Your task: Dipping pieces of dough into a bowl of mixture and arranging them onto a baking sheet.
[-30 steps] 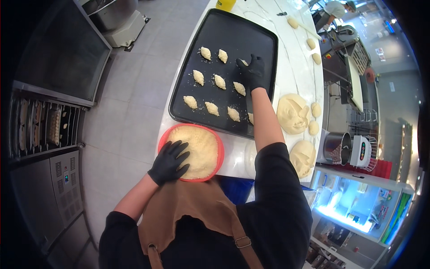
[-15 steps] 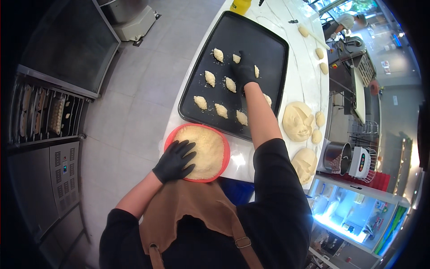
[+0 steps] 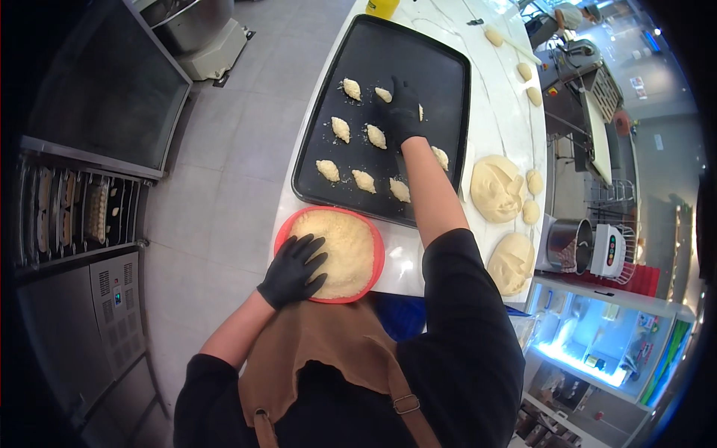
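Observation:
My left hand (image 3: 292, 270), in a black glove, lies with fingers spread on the pale, finely crumbled topping (image 3: 343, 250) in a round red bowl (image 3: 379, 261). On the large black baking tray (image 3: 418, 52), several small spindle-shaped dough pieces (image 3: 376, 137) sit in rows with crumbs around them. My right hand (image 3: 402, 110), gloved too, reaches over the tray's middle with its visible fingers stretched forward. Just left of it is one dough piece (image 3: 384, 95), next to the thumb side; another is partly covered on its right. The underside of this hand is hidden.
On the white marble counter (image 3: 493, 89), right of the tray, lie two large dough masses (image 3: 497, 189) and several small dough ovals (image 3: 534, 96). A yellow container (image 3: 382, 7) stands at the far edge. A rack with trays (image 3: 82, 209) is at left; a co-worker (image 3: 564, 19) is at far right.
The view has shifted slightly, so the tray appears further left. My right hand stays over the same part of the tray, beside the same dough piece. My left hand still rests in the bowl.

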A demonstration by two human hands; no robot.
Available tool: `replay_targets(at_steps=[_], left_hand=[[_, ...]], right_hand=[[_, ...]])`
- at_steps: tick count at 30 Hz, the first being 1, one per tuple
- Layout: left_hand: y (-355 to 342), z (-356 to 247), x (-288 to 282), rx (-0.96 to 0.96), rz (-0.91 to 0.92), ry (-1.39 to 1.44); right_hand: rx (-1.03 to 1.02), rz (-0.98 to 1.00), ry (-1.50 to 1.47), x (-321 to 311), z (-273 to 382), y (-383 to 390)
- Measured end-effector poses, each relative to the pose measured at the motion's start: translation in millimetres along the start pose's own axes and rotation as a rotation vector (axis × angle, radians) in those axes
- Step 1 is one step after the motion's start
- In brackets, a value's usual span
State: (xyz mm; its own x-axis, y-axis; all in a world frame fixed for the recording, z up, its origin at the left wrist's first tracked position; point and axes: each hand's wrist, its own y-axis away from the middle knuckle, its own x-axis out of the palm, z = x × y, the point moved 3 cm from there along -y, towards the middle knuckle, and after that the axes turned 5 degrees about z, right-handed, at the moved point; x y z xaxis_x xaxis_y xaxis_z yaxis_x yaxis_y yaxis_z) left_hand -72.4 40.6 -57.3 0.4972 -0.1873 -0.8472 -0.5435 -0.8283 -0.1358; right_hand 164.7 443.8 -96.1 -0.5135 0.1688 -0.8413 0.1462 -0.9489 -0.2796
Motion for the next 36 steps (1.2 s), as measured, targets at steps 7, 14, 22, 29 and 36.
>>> replay_targets(at_steps=[7, 14, 22, 29, 36], left_hand=[[-4, -1, 0, -0.007, -0.011, -0.014], [-2, -5, 0, -0.017, -0.007, -0.016], [-1, -5, 7, 0.027, 0.020, -0.046], [7, 4, 21, 0.033, 0.063, -0.101], [-41, -16, 40, 0.359, 0.264, -0.208]], right_hand=[[0.267, 0.144, 0.067, -36, -50, 16], [0.182, 0.170, -0.116, -32, -63, 23], [0.259, 0.053, -0.010, -45, -64, 52], [0.489, -0.081, -0.629, -161, 24, 170], [0.655, -0.609, -0.112, -251, -50, 476]])
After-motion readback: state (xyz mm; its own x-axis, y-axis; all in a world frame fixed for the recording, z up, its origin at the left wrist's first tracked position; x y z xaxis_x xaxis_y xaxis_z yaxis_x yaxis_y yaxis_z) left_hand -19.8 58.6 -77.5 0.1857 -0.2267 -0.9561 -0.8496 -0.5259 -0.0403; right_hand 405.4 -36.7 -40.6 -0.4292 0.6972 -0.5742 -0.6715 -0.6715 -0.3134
